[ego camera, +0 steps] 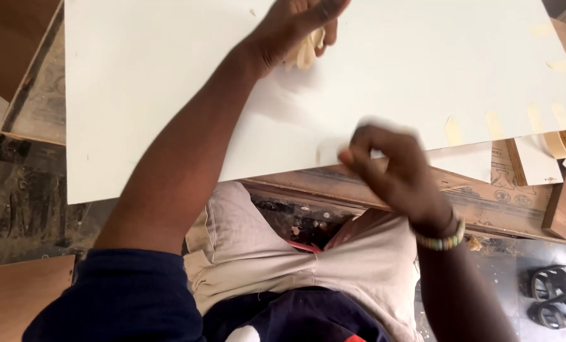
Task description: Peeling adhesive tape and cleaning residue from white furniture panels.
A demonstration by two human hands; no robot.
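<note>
White board [169,82] lies flat across our lap-side work surface, its near edge overhanging the wooden desk [486,202] just above our knees, which keeps that edge within easy reach of both hands. Our left hand [299,22] is stretched out over the far middle of the sheet, and its grip is closed around a crumpled wad of pale masking tape [307,50], pressed down against the board; we judge the weight of that arm also steadies the sheet so it does not slide. Our right hand [391,164], with a beaded bracelet [441,239] at the wrist, sits at the near edge, finger and thumb pinched narrowly together; the hand is blurred, so we cannot tell for sure whether a sliver of tape is caught between them or nothing at all. Along the right side of the board several short tape strips [495,123] are stuck in a row at the edge, and a tape roll [559,142] rests just beside them on the desk, near at hand on the right. Offcuts of white sheet [536,164] lie by the roll. Down on the floor, well apart from the work, a pair of dark sandals [552,297] stands to the right.
</note>
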